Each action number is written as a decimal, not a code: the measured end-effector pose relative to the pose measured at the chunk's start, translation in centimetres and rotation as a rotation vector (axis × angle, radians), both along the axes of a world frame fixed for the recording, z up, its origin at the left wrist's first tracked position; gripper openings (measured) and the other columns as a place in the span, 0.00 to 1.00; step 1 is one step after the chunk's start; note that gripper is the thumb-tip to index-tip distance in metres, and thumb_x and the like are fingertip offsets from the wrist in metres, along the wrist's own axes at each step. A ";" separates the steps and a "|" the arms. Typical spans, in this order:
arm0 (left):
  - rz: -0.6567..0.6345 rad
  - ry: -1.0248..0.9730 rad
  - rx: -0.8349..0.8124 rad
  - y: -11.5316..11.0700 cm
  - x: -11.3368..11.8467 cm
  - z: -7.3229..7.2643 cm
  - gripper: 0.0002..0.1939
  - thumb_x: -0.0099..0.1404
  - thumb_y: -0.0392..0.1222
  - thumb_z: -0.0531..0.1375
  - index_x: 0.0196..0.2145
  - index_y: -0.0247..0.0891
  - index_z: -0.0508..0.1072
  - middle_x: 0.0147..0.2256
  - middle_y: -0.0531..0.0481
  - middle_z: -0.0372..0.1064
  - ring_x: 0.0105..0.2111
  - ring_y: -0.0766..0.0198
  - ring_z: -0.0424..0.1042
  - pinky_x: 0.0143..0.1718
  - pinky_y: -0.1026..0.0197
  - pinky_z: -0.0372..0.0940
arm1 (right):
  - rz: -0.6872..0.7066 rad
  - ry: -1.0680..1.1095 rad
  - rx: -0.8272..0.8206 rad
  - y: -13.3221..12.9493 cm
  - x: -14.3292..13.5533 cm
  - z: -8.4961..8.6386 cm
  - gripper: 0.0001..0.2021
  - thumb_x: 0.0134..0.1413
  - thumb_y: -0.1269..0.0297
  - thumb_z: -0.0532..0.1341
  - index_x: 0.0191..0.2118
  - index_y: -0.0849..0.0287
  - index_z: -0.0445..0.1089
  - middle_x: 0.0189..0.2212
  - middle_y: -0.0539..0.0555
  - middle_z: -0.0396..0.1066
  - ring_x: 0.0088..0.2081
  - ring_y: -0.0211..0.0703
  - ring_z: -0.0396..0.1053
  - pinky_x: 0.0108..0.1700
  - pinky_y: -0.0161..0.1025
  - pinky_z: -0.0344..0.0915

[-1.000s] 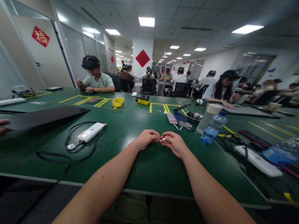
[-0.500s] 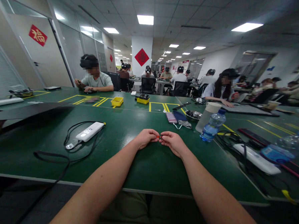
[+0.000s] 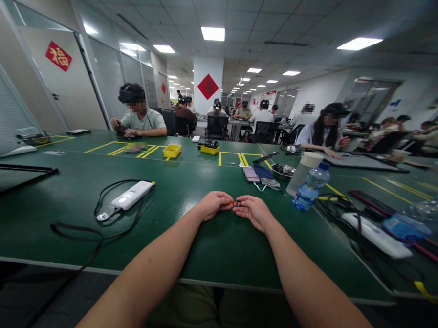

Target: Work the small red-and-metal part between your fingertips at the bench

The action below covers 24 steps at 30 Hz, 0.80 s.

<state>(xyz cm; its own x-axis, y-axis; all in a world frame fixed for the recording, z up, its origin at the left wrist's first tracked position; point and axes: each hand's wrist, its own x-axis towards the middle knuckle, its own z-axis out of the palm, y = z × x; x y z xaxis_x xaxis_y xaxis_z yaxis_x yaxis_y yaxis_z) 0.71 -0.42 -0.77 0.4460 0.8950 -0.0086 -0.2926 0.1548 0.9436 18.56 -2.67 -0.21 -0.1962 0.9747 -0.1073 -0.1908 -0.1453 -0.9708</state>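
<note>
Both my hands are close together over the green table, fingertips almost meeting. Between the thumb and fingers of my left hand is pinched a small orange-red piece, mostly covered by the fingers. My right hand pinches a small dark piece that faces the orange one. Both pieces are too small to name, and I cannot tell whether they touch.
A white power bank with black cables lies to the left. At the right are a frosted bottle, a water bottle, a metal bowl and a cloth. Yellow trays stand further back. Co-workers sit opposite.
My fingers have shifted slightly around the small pieces, and more of the dark piece shows at the right fingertips. At the far left, a large dark panel has been tilted up.
</note>
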 end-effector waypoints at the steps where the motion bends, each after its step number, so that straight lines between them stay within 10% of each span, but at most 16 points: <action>1: -0.004 -0.002 0.002 0.0 0.0 0.0 0.03 0.52 0.28 0.61 0.28 0.28 0.73 0.29 0.42 0.72 0.29 0.68 0.72 0.37 0.64 0.66 | 0.003 -0.002 -0.002 0.0 0.0 0.0 0.09 0.45 0.75 0.57 0.36 0.62 0.66 0.31 0.58 0.74 0.31 0.44 0.75 0.31 0.36 0.72; 24: 0.022 0.034 0.005 0.3 0.0 -0.5 0.09 0.52 0.23 0.57 0.30 0.29 0.73 0.28 0.45 0.72 0.26 0.71 0.72 0.35 0.68 0.68 | 0.003 -0.024 0.086 -0.2 0.0 -0.4 0.11 0.41 0.70 0.67 0.34 0.61 0.67 0.29 0.53 0.73 0.32 0.40 0.75 0.36 0.36 0.72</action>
<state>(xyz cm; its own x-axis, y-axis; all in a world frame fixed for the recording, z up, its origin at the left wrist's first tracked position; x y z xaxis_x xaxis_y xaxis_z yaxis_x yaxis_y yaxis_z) 0.75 -0.09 -1.23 0.4257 0.9047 -0.0187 -0.2640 0.1440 0.9537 18.51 -2.84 -0.60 -0.1976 0.9799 -0.0285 -0.1668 -0.0622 -0.9840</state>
